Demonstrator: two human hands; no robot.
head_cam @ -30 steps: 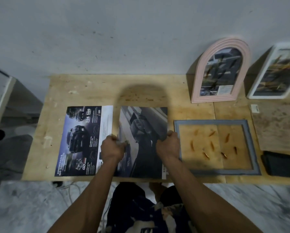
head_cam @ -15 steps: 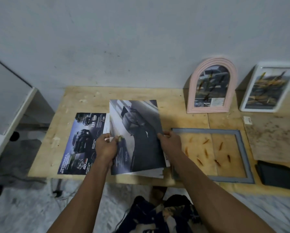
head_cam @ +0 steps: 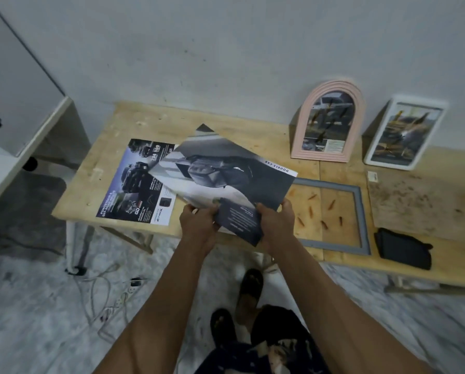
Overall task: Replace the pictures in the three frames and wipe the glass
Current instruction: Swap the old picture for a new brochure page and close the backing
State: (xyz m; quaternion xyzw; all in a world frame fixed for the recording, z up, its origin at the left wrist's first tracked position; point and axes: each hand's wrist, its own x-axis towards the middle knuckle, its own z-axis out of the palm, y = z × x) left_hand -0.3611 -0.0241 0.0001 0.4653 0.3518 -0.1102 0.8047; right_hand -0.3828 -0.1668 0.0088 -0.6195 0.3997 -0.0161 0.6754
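Observation:
A dark car picture sheet [head_cam: 220, 171] is lifted off the wooden table [head_cam: 123, 130] and turned at an angle. My left hand [head_cam: 199, 221] and my right hand [head_cam: 276, 221] both grip its near edge. Under it, to the left, a second car brochure page [head_cam: 134, 184] lies flat. An empty grey frame [head_cam: 359, 211] lies flat to the right, with small orange marks showing through its glass. A pink arched frame [head_cam: 329, 122] and a white rectangular frame [head_cam: 404, 133] lean against the wall, each holding a picture.
A dark folded cloth [head_cam: 404, 247] lies near the front edge at the right, beside a stained backing board [head_cam: 425, 201]. A small white tag [head_cam: 373, 176] sits behind it. A white cabinet [head_cam: 18, 85] stands left. Cables and a power strip [head_cam: 118, 295] lie on the floor.
Both hands have lifted the dark car picture off the table and rotated it clockwise, toward the grey frame. The view has pulled back and tilted.

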